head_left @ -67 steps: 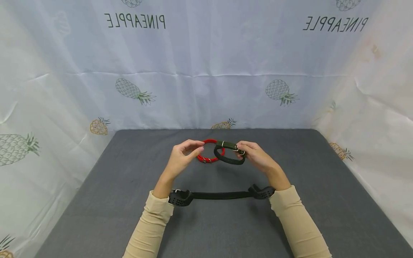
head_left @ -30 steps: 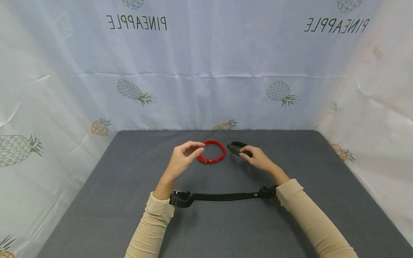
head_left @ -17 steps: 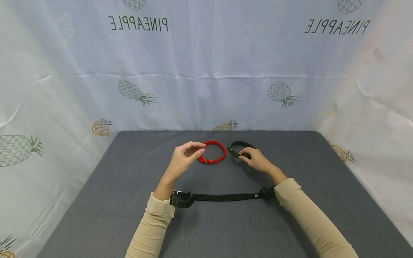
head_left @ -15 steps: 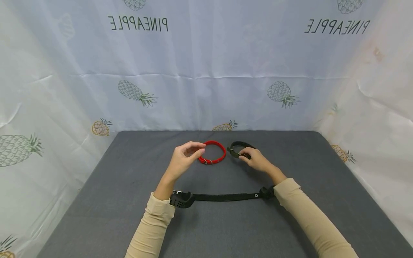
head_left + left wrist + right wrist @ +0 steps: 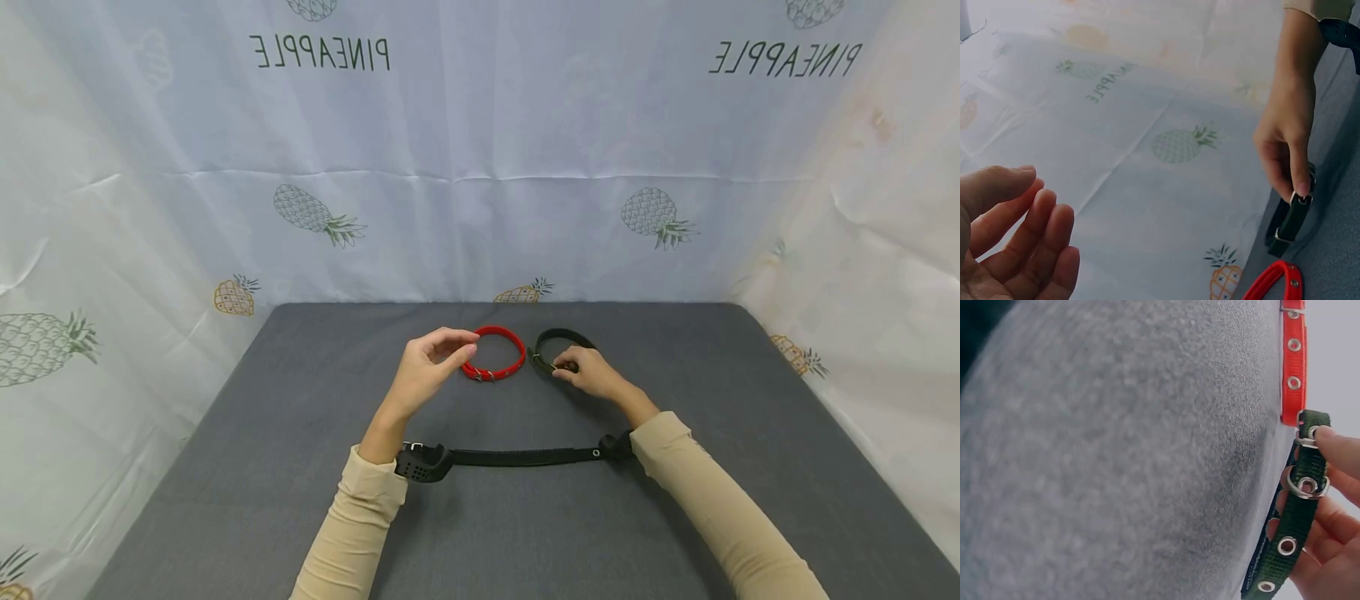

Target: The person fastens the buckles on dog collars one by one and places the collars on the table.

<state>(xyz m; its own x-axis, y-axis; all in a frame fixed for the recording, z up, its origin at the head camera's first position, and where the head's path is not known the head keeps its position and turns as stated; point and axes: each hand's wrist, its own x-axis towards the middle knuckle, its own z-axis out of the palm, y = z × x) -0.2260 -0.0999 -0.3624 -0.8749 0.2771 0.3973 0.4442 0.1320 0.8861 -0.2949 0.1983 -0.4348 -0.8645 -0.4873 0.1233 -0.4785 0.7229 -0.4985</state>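
In the head view a red pet collar (image 5: 522, 352), buckled into a ring, lies on the grey tabletop. Just right of it is a dark green collar (image 5: 564, 332), also buckled round. My right hand (image 5: 596, 375) pinches the green collar's near side between thumb and fingers; the right wrist view shows its metal eyelets and D-ring on the green strap (image 5: 1297, 515). Left of the red collar hovers my left hand (image 5: 427, 367), fingers loosely bent, thumb apart, holding nothing. Its fingertips overlap the red ring's left edge in the head view; whether they touch cannot be told.
A black strap (image 5: 521, 457) spans between black perforated pieces at the two wrists, in front of the collars. The grey table (image 5: 480, 533) ends at a white pineapple-print curtain (image 5: 480, 242) behind and at both sides.
The right hand has brought the green collar down and to the right, from overlapping the red ring in view to beside it, and shifted its grip slightly. The left hand has stayed nearly still.
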